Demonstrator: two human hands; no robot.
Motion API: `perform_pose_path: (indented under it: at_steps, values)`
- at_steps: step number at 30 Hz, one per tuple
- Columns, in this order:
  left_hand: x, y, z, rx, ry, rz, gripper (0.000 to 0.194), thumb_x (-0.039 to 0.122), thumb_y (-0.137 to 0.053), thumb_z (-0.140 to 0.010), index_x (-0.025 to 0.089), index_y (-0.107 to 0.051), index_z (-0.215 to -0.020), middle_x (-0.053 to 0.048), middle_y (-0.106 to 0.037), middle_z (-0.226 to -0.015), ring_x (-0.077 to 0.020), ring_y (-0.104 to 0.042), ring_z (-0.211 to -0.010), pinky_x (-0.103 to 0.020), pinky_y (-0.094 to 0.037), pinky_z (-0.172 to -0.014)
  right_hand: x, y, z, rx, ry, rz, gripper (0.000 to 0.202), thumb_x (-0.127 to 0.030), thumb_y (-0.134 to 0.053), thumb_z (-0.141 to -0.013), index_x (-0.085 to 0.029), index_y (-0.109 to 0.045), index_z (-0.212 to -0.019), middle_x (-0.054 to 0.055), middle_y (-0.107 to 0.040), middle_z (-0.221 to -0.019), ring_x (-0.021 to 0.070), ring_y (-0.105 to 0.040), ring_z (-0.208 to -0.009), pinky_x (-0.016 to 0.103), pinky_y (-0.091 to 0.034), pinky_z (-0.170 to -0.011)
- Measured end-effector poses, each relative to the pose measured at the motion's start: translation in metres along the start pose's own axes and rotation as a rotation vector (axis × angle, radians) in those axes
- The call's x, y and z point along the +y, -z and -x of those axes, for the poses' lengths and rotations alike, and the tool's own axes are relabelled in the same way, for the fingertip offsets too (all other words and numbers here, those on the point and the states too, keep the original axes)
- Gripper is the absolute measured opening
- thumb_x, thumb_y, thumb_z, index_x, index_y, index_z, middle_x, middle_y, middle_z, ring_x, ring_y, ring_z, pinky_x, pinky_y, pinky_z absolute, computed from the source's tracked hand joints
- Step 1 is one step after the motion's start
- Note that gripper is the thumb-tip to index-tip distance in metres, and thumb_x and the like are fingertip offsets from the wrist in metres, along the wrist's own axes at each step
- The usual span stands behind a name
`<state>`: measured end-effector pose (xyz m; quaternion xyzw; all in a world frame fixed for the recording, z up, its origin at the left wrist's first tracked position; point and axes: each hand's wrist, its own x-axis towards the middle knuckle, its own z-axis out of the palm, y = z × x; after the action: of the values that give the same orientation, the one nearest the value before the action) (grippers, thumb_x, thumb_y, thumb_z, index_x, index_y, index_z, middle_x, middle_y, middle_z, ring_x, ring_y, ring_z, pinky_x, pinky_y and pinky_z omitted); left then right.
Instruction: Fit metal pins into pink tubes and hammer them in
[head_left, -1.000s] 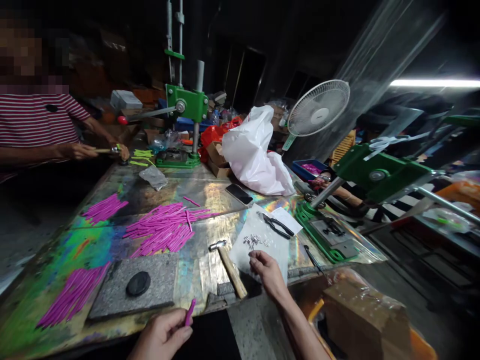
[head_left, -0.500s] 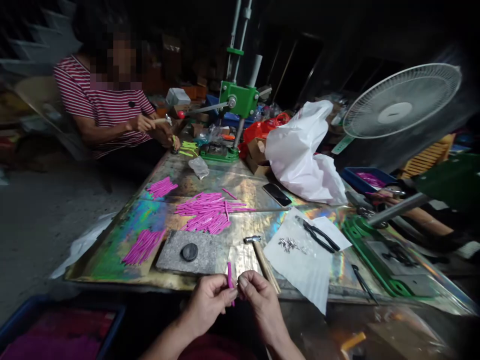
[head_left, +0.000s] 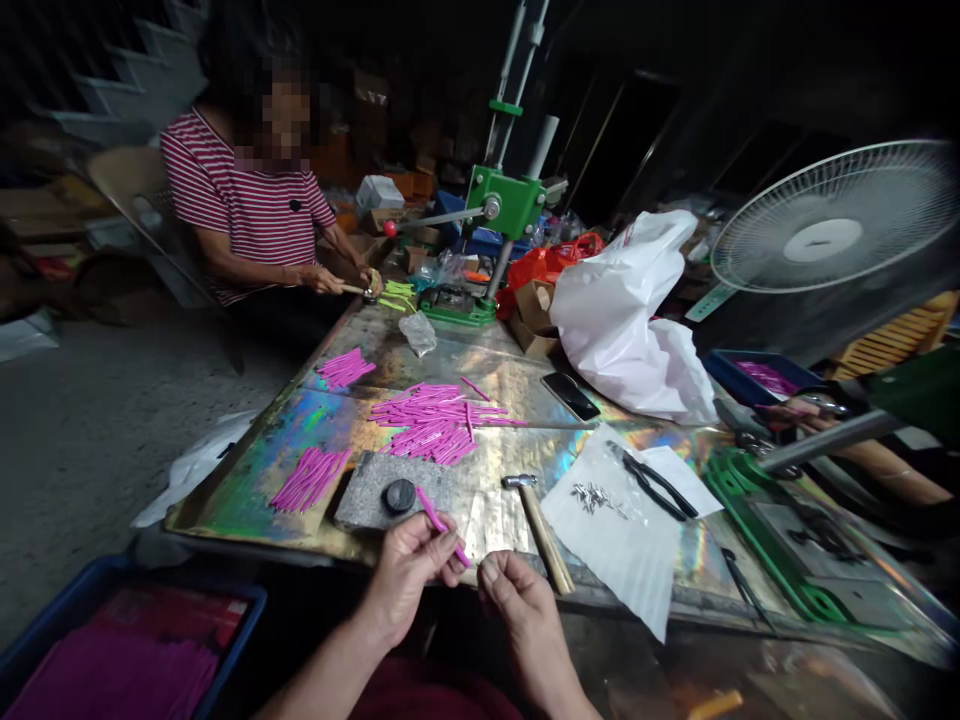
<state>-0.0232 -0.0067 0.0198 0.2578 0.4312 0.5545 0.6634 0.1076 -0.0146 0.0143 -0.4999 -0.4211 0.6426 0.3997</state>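
A thin pink strip (head_left: pixel 429 508) is pinched between the thumb and fingers of my left hand (head_left: pixel 405 575), tilted with its upper end toward the round black block. Just to the right, my right hand (head_left: pixel 521 600) has thumb and forefinger pressed together close to the strip's lower end. Whatever small thing sits in that pinch is too small to name. Past my left hand, the black block (head_left: pixel 400 496) rests on a grey stone slab (head_left: pixel 360 500). A hammer (head_left: pixel 544 535) with a wooden handle lies beyond my right hand.
Several piles of pink strips (head_left: pixel 431 440) lie on the table. A white sheet (head_left: pixel 592 540) holds small silver metal pieces (head_left: pixel 592 498) and black-handled pliers (head_left: pixel 660 485). Green presses (head_left: pixel 506 200) stand at the back and right. A person (head_left: pixel 255 215) sits far left, hammering tool in hand.
My left hand has tipped the pink strip from nearly upright to a slant, its lower end now toward my right hand. The seated person's hammer has come down. The whole view has shifted slightly.
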Motion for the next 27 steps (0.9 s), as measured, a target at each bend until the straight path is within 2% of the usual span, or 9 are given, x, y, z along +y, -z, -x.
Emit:
perform_pose_path:
  at_steps: [12, 22, 27]
  values:
    - [-0.005, 0.000, 0.003, 0.016, 0.004, 0.087, 0.022, 0.030, -0.069, -0.061, 0.013, -0.057, -0.068, 0.002, -0.059, -0.054, -0.0080, -0.053, -0.049, -0.018, -0.042, -0.047, 0.003, -0.008, 0.000, -0.007, 0.020, -0.081, 0.034, -0.045, -0.057, -0.068, -0.018, -0.042, -0.055, -0.007, -0.037, -0.047, 0.0075, -0.027, -0.045, 0.022, -0.020, -0.045]
    - [-0.006, -0.002, 0.003, 0.030, -0.004, 0.043, 0.021, 0.030, -0.069, -0.061, 0.012, -0.058, -0.065, 0.001, -0.059, -0.054, -0.0084, -0.051, -0.048, -0.019, -0.042, -0.048, 0.012, -0.005, 0.000, 0.004, 0.012, -0.106, 0.031, -0.044, -0.058, -0.068, -0.018, -0.046, -0.057, -0.006, -0.040, -0.047, 0.0079, -0.030, -0.045, 0.022, -0.022, -0.045]
    - [-0.013, -0.001, 0.003, 0.024, -0.095, -0.035, 0.018, 0.029, -0.066, -0.065, 0.013, -0.058, -0.065, 0.003, -0.056, -0.053, -0.0056, -0.045, -0.044, -0.018, -0.037, -0.047, 0.013, -0.009, 0.000, 0.006, 0.033, -0.169, 0.031, -0.042, -0.059, -0.067, -0.018, -0.045, -0.054, -0.005, -0.042, -0.047, 0.0078, -0.031, -0.044, 0.022, -0.022, -0.045]
